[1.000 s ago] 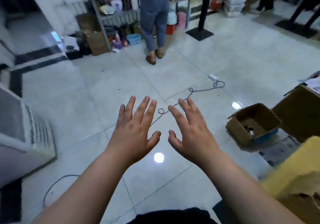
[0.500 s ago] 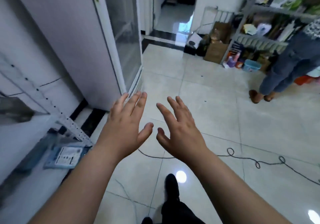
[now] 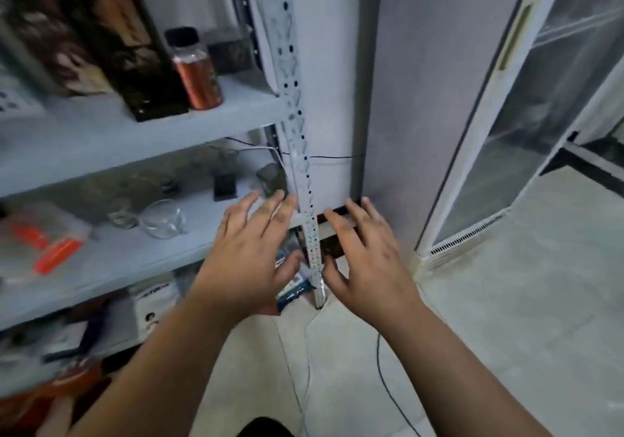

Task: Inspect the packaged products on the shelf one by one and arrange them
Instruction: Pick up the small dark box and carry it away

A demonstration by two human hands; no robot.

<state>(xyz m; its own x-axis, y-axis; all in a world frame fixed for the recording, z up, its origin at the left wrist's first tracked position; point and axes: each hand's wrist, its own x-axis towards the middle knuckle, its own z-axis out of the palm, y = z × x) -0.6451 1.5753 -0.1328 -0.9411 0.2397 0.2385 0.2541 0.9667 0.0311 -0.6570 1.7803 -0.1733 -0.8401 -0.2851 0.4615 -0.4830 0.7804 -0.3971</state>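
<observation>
A grey metal shelf unit [image 3: 101, 132] fills the left half of the view. On its upper board stand dark printed boxes [image 3: 125, 48] and a jar of orange contents with a black lid [image 3: 196, 68]. The middle board carries a clear glass cup [image 3: 162, 222], small dark items and an orange-and-clear packet [image 3: 50, 247]. A blue packet [image 3: 292, 288] lies low by the shelf post [image 3: 300, 166]. My left hand [image 3: 250, 261] and my right hand [image 3: 364, 257] hover on either side of the post, fingers spread, holding nothing.
A tall glass-door cabinet [image 3: 506, 132] stands to the right of the shelf. Thin cables [image 3: 304, 369] run down the tiled floor near the post. More packaged goods [image 3: 148, 308] lie on the lowest board, blurred.
The view has swung left from the open floor to the shelf. Both hands stay raised with spread fingers and are now in front of the shelf post.
</observation>
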